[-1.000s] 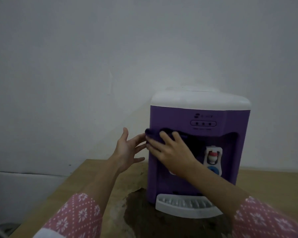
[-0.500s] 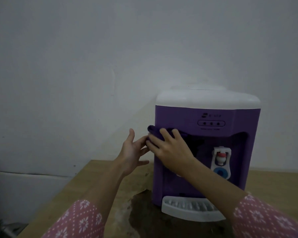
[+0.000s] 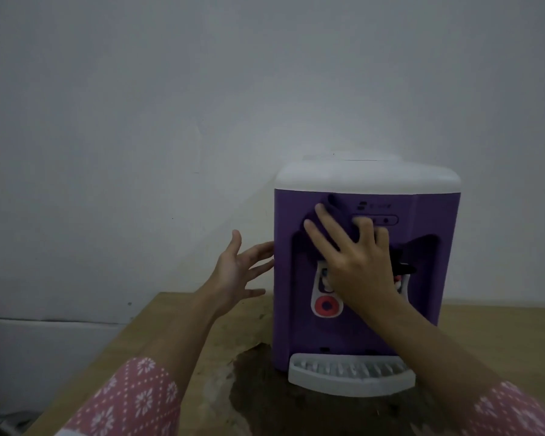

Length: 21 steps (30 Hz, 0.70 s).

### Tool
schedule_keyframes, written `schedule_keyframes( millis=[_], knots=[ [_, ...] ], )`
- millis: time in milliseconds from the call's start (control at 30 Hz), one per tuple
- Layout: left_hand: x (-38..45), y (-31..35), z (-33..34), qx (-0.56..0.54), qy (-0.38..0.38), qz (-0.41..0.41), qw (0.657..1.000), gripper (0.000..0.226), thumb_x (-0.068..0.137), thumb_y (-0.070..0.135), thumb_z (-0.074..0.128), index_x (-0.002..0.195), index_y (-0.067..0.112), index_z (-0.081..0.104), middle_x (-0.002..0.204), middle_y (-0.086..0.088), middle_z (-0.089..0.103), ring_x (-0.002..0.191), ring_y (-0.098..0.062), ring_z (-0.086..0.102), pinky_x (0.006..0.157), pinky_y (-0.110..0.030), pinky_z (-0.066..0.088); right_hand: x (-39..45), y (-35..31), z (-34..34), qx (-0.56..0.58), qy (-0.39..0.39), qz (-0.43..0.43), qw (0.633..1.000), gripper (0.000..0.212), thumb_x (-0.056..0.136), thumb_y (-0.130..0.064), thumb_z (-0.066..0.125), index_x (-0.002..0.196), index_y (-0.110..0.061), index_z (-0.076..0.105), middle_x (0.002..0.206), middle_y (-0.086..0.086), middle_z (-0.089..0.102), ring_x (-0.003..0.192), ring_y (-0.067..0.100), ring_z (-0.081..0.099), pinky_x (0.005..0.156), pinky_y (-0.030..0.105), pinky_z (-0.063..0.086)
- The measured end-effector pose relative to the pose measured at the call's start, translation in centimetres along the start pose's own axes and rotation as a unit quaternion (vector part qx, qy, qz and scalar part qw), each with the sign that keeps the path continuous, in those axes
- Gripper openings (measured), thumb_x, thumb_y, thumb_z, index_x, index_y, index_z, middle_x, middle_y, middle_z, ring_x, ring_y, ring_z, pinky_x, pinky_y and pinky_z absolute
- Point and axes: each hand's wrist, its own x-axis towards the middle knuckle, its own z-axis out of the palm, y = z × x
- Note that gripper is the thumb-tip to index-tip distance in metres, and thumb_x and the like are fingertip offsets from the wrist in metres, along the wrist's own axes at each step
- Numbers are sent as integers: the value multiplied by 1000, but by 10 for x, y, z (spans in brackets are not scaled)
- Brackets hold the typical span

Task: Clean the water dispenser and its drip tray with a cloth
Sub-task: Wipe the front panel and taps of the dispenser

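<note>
Presently, a purple plastic water dispenser with a white top (image 3: 367,309) stands upright on a light brown wooden table (image 3: 177,316), towards the table's far edge and against a plain pale wall (image 3: 170,105). At the foot of the dispenser's front, a white slotted plastic drip tray (image 3: 350,374) projects towards the near edge of the table.

The right hand (image 3: 356,262) lies flat against the upper front of the dispenser, fingers straight and spread, pressing a dark purple cloth (image 3: 334,215) onto the panel just below the white top. The cloth sits under the fingers and bunches out above them, reaching the left end of the oval strip of indicator lights (image 3: 387,220). The hand covers most of the two taps; a white tap plate with a red ring (image 3: 326,305) shows below the palm, and a dark lever end (image 3: 406,268) shows just beside the hand on its right.

The left hand (image 3: 236,269) is open with fingers apart, holding nothing, its fingertips at the left side wall of the dispenser; actual contact cannot be confirmed. Both forearms emerge from pink sleeves with a white pattern (image 3: 132,401).

A dark wet-looking stain (image 3: 258,394) spreads over the table surface around and in front of the drip tray, reaching the near edge.
</note>
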Motion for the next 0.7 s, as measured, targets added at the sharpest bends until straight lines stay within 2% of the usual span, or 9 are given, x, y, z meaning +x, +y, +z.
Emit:
schedule_keyframes(
  millis=[100,200,267,367,467,600,700],
  knots=[
    [-1,-2,3,-5,5,1,1000,71,88,65,-1,115,32,56,138,7,47,127,-15,42,105,-58,25,5,5,-2,17,-6,28,999,46,77,-7,44,116,-20,64,124,2,61,91,29,39,65,35,47],
    [-3,-4,4,-16,6,2,1000,72,88,66,-1,116,32,56,139,8,47,127,-14,42,106,-58,23,11,-8,-2,10,-20,60,998,48,73,-7,60,119,-21,62,128,1,59,89,32,53,64,35,48],
    [-3,-3,5,-20,4,3,1000,73,87,67,-2,113,33,57,138,8,48,128,-14,42,108,-59,22,16,-19,-2,15,-52,23,998,51,70,-14,68,119,-24,61,129,-1,58,86,29,61,67,34,49],
    [-5,-3,5,-26,4,4,1000,73,87,68,-1,115,31,55,137,9,48,125,-12,44,107,-57,23,16,-37,-1,35,-99,-31,994,53,66,-28,73,118,-28,62,130,-5,57,90,24,62,69,32,50],
    [-6,-2,2,-36,-3,4,999,72,87,67,0,113,29,56,131,10,50,120,-12,45,104,-53,25,-6,-53,-1,55,-126,-55,989,47,65,-30,74,111,-30,66,127,-10,59,91,23,63,68,33,51],
    [-9,-2,1,-23,-1,6,1000,73,88,66,0,108,31,60,127,10,53,121,-15,45,106,-53,23,-34,-65,-8,72,-189,-139,969,41,61,-38,77,101,-32,70,119,-13,63,93,18,63,70,32,52],
    [-8,-4,1,-19,3,13,1000,70,88,66,1,108,33,59,125,12,54,118,-12,47,105,-53,24,-17,-61,-6,71,-175,-84,978,36,63,-33,76,99,-30,70,120,-11,63,91,21,63,67,32,51]
  ],
)
